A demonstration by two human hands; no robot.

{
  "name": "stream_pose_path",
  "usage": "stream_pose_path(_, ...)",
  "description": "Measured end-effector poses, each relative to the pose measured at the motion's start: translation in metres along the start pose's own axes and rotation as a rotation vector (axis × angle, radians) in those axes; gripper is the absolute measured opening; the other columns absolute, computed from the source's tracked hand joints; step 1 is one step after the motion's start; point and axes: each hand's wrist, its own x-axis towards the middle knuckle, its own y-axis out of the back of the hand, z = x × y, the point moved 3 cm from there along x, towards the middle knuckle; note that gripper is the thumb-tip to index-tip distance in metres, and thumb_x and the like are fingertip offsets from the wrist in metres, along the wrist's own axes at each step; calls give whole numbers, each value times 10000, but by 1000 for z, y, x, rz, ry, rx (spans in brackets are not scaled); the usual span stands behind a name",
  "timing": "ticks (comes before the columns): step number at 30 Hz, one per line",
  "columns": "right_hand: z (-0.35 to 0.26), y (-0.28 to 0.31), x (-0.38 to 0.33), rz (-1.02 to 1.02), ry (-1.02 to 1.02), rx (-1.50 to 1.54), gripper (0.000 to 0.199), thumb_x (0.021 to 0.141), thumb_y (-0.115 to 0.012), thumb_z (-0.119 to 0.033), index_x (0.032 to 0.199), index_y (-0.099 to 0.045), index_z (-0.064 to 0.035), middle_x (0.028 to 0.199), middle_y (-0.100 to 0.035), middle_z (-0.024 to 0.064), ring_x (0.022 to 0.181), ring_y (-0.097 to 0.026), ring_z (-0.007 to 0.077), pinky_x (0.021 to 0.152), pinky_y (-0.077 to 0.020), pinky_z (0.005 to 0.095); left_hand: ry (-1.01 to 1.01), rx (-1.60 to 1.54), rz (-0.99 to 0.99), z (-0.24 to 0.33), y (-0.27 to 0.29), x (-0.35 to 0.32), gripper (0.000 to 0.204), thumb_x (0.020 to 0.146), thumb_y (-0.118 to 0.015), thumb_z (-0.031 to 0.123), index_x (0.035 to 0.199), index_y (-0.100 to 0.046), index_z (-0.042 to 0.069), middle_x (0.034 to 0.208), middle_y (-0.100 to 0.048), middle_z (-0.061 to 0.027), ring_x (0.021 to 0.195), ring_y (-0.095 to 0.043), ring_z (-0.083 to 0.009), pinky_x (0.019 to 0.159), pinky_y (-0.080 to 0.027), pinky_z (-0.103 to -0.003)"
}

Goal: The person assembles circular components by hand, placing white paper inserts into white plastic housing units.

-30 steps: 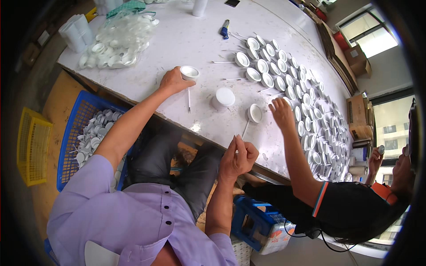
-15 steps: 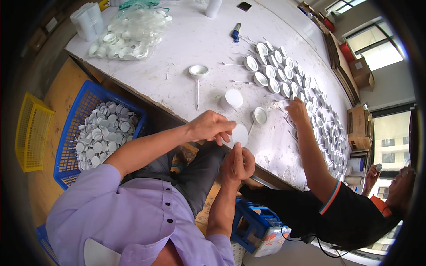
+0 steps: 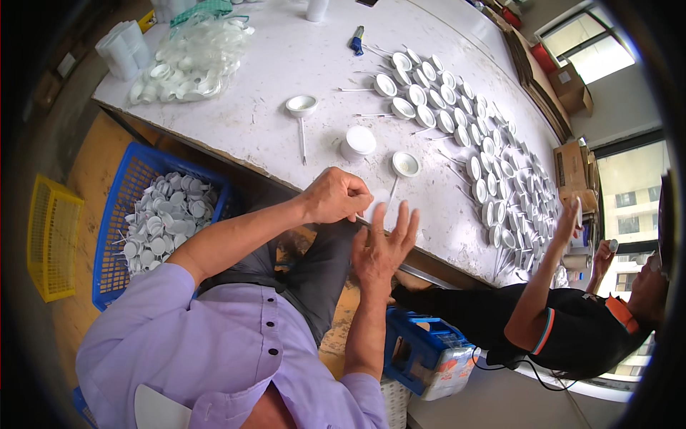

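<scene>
My left hand (image 3: 334,194) is closed in a pinch at the table's front edge. A thin white disc (image 3: 377,206), pale and smeared by motion, shows between its fingertips and my right hand. My right hand (image 3: 386,247) has its fingers spread just beside the disc; I see nothing gripped in it. Beyond my hands, a white round cup-shaped piece with a thin stem (image 3: 406,164) lies on the table. A short stack of white discs (image 3: 358,143) stands left of it. Another stemmed white cup (image 3: 301,106) lies farther left.
Many stemmed white cups (image 3: 444,121) cover the table's right side. A blue-handled cutter (image 3: 356,41) and a clear bag of white parts (image 3: 193,68) lie farther back. A blue basket (image 3: 107,250) of white pieces stands at left. A co-worker (image 3: 572,329) sits at right, one hand raised.
My right hand has opened and its fingers have spread away from the disc. My left hand keeps its pinch. The co-worker's hand has lifted off the table with a white piece.
</scene>
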Motion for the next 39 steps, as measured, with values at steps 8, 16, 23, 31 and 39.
stream_pose_path(8, 5, 16, -8, 25, -216, -136, 507, 688, -563, -49, 1187, -516, -122, 1255, -416, 192, 1185, -367, 396, 939, -322, 471, 20, 2, -4, -4, 3, -4, 191, 823, -577, 132, 760, -635, -38, 644, -632, -72, 518, -580, -79, 483, -471, -202)
stream_pose_path(16, 30, 15, -20, 188, -577, 625, 252, 794, -525, 9, 1036, -586, 45, 997, -584, 156, 896, -572, 220, 747, -465, 306, 10, 12, -94, 2, 4, -15, 204, 838, -569, 140, 768, -638, -39, 651, -633, -67, 534, -589, -83, 496, -473, -200)
stream_pose_path(23, 13, -11, -30, 30, -998, 1462, 242, 860, -554, -69, 1050, -573, 79, 772, -617, 85, 593, -555, 101, 541, -462, 220, 37, -13, -177, 0, 0, -20, 198, 830, -596, 150, 774, -632, -36, 656, -627, -56, 550, -581, -70, 498, -457, -193)
stream_pose_path(31, -9, -11, -33, 121, -992, 1225, 211, 891, -528, -106, 995, -588, 67, 708, -598, 61, 559, -535, 82, 508, -454, 204, -82, 273, -66, -1, -9, -22, 241, 677, -705, 181, 712, -591, -29, 591, -588, -121, 539, -540, -120, 507, -428, -286)
stream_pose_path(39, -16, -8, -45, 208, -1079, 1282, 215, 883, -525, -94, 983, -599, 82, 674, -585, 67, 544, -515, 88, 513, -433, 218, -235, 429, 293, -20, 0, -5, 290, 853, -544, 212, 687, -580, -22, 549, -587, -147, 492, -599, -219, 495, -471, -329)
